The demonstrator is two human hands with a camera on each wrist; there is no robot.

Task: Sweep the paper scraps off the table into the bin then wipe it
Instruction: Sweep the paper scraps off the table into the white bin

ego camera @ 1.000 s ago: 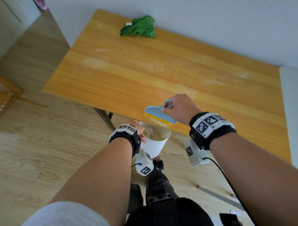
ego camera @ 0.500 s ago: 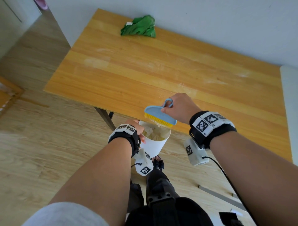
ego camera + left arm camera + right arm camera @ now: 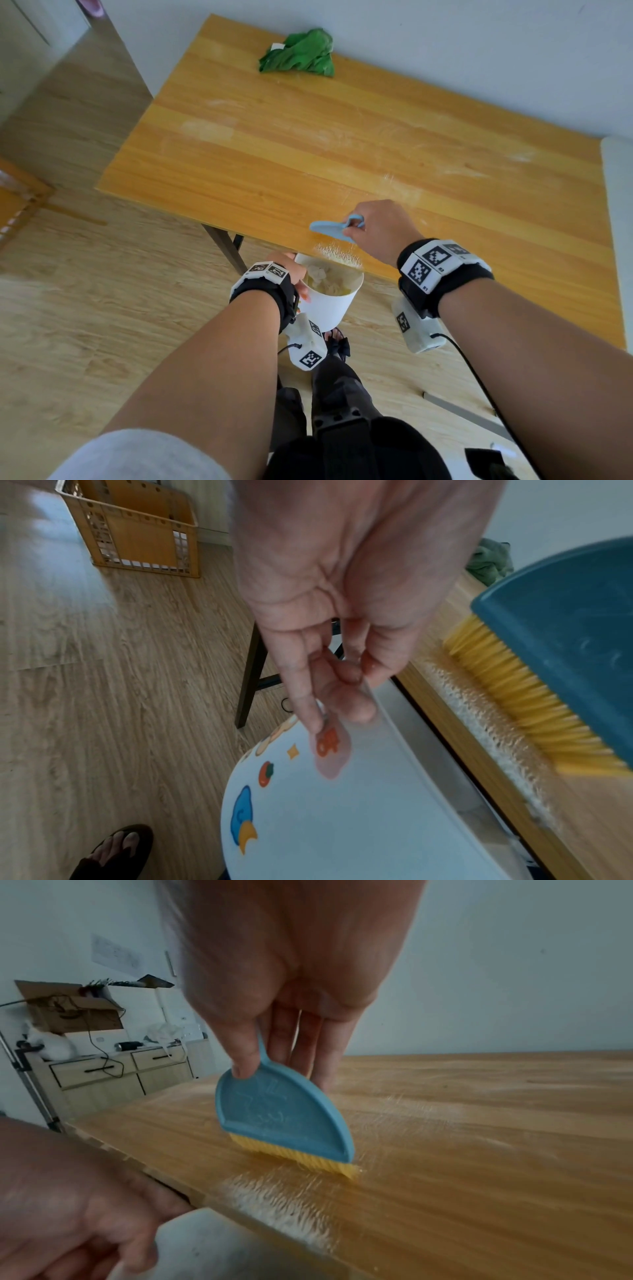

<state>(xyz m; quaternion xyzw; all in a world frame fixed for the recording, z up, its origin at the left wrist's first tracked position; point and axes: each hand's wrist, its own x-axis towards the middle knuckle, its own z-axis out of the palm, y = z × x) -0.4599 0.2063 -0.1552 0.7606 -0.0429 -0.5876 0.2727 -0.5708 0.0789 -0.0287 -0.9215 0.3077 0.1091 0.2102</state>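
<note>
Head view shows our wooden table (image 3: 342, 144), then the white bin (image 3: 330, 305) below its near edge, our left hand (image 3: 291, 270) pinching the rim. Our right hand (image 3: 376, 229) grips the blue brush (image 3: 329, 229), bristles down behind fine paper scraps (image 3: 337, 255) at that edge.

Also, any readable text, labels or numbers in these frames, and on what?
No text reads cleanly.
White bin: cartoon stickers and one orange mark, partly covered; not legible.
Blue hand brush: embossed pattern on its back, blurred.
Right wristband and left wristband: black-and-white square markers; tiny print beside them, too small to read.
Cardboard box: dark print, too blurred.
</note>
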